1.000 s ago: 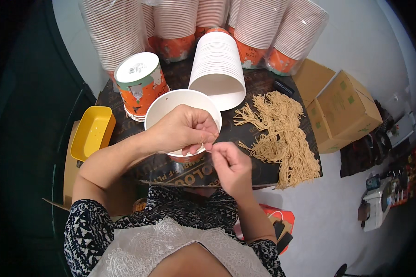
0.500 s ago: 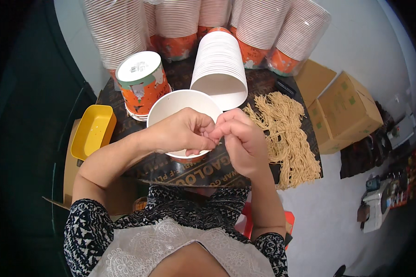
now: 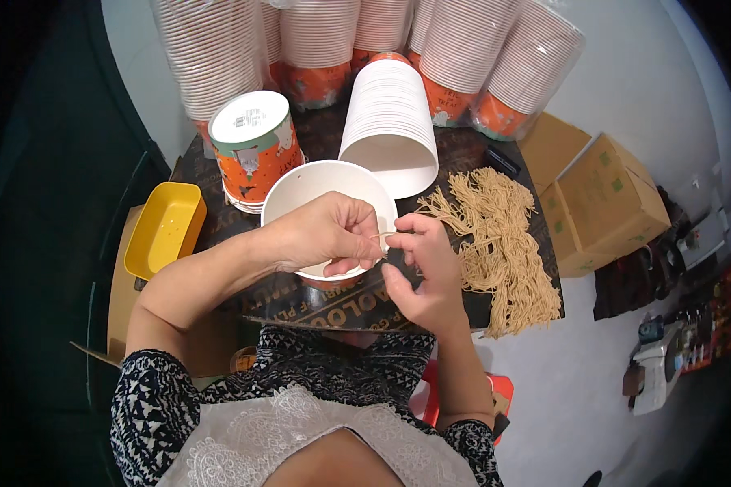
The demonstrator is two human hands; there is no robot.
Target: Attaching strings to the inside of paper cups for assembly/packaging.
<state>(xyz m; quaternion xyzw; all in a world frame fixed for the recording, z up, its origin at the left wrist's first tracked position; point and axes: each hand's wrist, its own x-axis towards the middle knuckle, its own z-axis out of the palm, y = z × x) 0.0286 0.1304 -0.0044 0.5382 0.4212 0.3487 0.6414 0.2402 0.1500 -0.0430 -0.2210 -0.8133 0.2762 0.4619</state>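
The open white paper cup (image 3: 321, 191) stands upright on the dark table (image 3: 463, 150), and both hands meet at its near rim. The left hand (image 3: 321, 235) lies across the cup's mouth, its fingers curled and pinched together on a short tan string (image 3: 384, 236). The right hand (image 3: 422, 268), just right of the cup, has its thumb and forefinger closed on the same string, the other fingers loosely bent. Right of the cup a heap of tan strings (image 3: 499, 243) lies spread on the table. Behind the cup a sleeve of white cups (image 3: 390, 122) lies on its side; an upside-down orange cup stack (image 3: 252, 150) stands behind and left. A yellow tray (image 3: 164, 230) sits left of the cup.
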